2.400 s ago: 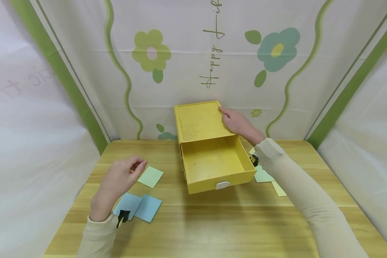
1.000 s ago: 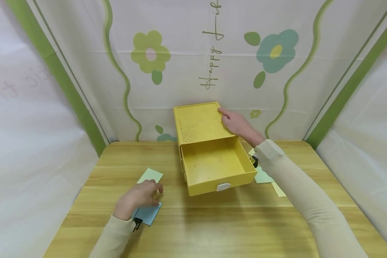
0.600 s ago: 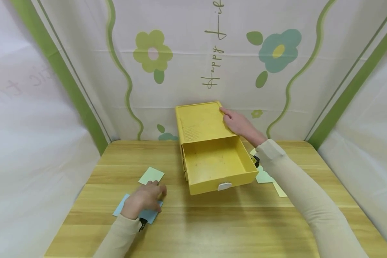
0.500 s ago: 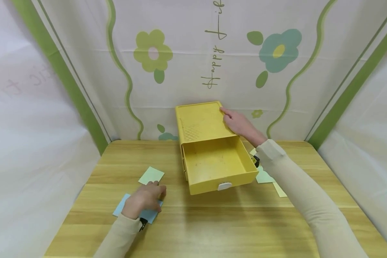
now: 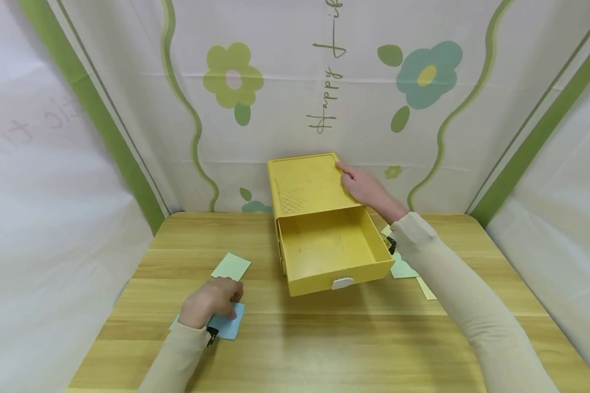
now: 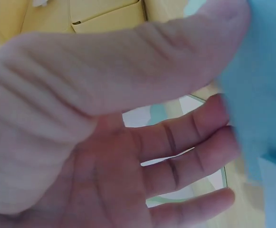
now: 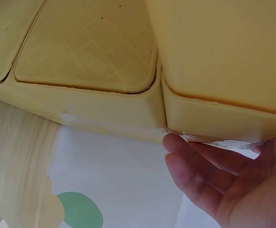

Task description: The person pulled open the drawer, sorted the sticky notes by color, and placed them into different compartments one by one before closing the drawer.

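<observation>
Currently, the left hand (image 5: 211, 303) is pinching a blue, square paper pad (image 5: 230, 326) between thumb and finger on the left of the wood-grain table (image 5: 324, 349), near a pale green paper square (image 5: 231, 266). The right hand (image 5: 366, 186) is gripping, fingers bent, the right edge of a yellow plastic box (image 5: 305, 183), whose drawer (image 5: 329, 245) is standing open.

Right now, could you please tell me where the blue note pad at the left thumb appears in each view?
Head: the blue note pad is below and left of centre, partly under the left hand.
Left wrist: it is along the upper right side, at the thumb tip.
Right wrist: not in it.
Shared landmark: the yellow drawer unit, near the middle, top left and across the top, respectively.
</observation>
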The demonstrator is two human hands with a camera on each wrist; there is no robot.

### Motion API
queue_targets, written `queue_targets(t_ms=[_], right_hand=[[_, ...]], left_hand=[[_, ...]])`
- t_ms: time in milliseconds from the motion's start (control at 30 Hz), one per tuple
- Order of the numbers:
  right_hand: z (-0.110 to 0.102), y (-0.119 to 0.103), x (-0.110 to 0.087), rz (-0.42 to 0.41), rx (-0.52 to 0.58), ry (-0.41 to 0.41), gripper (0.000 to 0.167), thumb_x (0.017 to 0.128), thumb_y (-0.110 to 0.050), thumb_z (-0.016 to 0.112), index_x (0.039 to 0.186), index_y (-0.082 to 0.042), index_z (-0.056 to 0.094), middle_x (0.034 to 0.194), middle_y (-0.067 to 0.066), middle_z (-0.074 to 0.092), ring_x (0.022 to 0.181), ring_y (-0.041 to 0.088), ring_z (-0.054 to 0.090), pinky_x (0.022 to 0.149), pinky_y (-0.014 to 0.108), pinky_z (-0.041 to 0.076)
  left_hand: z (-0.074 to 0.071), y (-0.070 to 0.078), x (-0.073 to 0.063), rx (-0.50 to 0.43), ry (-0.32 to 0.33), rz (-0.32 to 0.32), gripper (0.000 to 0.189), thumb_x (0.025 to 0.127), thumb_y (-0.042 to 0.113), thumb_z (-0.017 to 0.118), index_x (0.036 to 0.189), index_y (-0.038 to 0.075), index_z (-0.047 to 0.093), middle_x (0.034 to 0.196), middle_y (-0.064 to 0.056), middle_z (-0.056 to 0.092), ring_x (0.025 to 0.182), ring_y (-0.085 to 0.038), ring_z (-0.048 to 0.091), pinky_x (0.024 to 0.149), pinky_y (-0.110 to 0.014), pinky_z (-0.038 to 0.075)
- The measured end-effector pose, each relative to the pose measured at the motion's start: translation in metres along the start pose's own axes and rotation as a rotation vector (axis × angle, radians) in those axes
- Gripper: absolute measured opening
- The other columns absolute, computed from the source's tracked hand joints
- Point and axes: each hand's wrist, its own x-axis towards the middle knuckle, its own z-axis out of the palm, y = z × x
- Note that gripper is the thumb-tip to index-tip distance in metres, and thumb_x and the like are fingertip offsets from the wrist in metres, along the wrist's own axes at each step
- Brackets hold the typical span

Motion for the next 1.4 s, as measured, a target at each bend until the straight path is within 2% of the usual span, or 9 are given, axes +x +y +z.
queue_targets(t_ms=[167,367,433,633,733,900,1133,1400], right_hand=[[-0.002,-0.003,0.0,-0.005,0.0,0.001,0.054,0.103,-0.03,0.026,0.156,-0.018,0.029,0.16,0.008,0.031,0.141,0.029,0.038,0.109,0.045,0.035],[-0.002,-0.003,-0.002,-0.005,-0.005,-0.005,0.054,0.103,-0.028,0.026,0.155,-0.017,0.029,0.159,0.01,0.031,0.134,0.029,0.043,0.102,0.045,0.036],[-0.001,-0.002,-0.001,-0.004,-0.008,-0.008,0.054,0.103,-0.027,0.026,0.155,-0.016,0.029,0.16,0.01,0.031,0.139,0.03,0.04,0.104,0.045,0.036],[-0.001,0.0,-0.001,0.004,-0.012,-0.008,0.054,0.103,-0.028,0.026,0.156,-0.018,0.029,0.159,0.01,0.031,0.146,0.032,0.031,0.114,0.048,0.032],[-0.002,0.0,-0.002,0.009,-0.007,-0.004,0.054,0.103,-0.029,0.026,0.156,-0.018,0.029,0.16,0.01,0.031,0.145,0.031,0.033,0.113,0.048,0.033],[-0.001,-0.001,-0.002,0.011,-0.015,0.003,0.054,0.103,-0.029,0.026,0.155,-0.018,0.029,0.159,0.01,0.032,0.143,0.031,0.036,0.111,0.047,0.034],[0.002,-0.003,0.0,-0.011,-0.057,-0.006,0.054,0.103,-0.028,0.025,0.155,-0.016,0.03,0.159,0.01,0.033,0.146,0.032,0.032,0.118,0.047,0.028],[0.0,-0.001,0.0,-0.007,-0.057,0.006,0.053,0.103,-0.027,0.025,0.155,-0.017,0.031,0.159,0.008,0.033,0.146,0.031,0.031,0.118,0.047,0.028]], left_hand=[[0.001,-0.001,0.001,-0.031,-0.006,-0.002,0.031,0.072,0.002,0.083,0.077,0.008,0.053,0.071,-0.002,0.044,0.07,-0.019,0.042,0.062,-0.032,0.031],[0.0,-0.003,0.001,-0.049,-0.024,0.009,0.024,0.082,-0.007,0.067,0.075,0.009,0.05,0.069,0.0,0.038,0.066,-0.018,0.038,0.06,-0.032,0.028],[-0.001,-0.005,0.001,-0.061,-0.025,0.038,0.024,0.084,-0.007,0.063,0.074,0.011,0.051,0.069,0.001,0.04,0.066,-0.017,0.038,0.06,-0.031,0.029],[-0.01,-0.014,0.002,-0.129,-0.026,0.201,0.021,0.088,-0.006,0.055,0.078,0.013,0.055,0.072,0.004,0.049,0.066,-0.014,0.043,0.056,-0.026,0.032],[-0.014,-0.018,0.002,-0.174,-0.035,0.26,0.019,0.091,-0.004,0.056,0.081,0.012,0.056,0.075,0.002,0.052,0.068,-0.013,0.045,0.056,-0.025,0.035],[-0.016,-0.02,0.004,-0.196,-0.031,0.34,0.015,0.095,0.002,0.059,0.085,0.013,0.057,0.076,0.004,0.053,0.07,-0.01,0.046,0.061,-0.023,0.037],[-0.024,-0.013,0.006,-0.227,-0.031,0.39,0.013,0.095,0.004,0.06,0.085,0.012,0.057,0.077,0.004,0.053,0.068,-0.008,0.044,0.06,-0.021,0.038],[-0.041,-0.005,0.008,-0.269,0.058,0.405,0.009,0.098,0.006,0.057,0.091,0.012,0.057,0.08,0.002,0.056,0.068,-0.008,0.045,0.06,-0.021,0.041]])
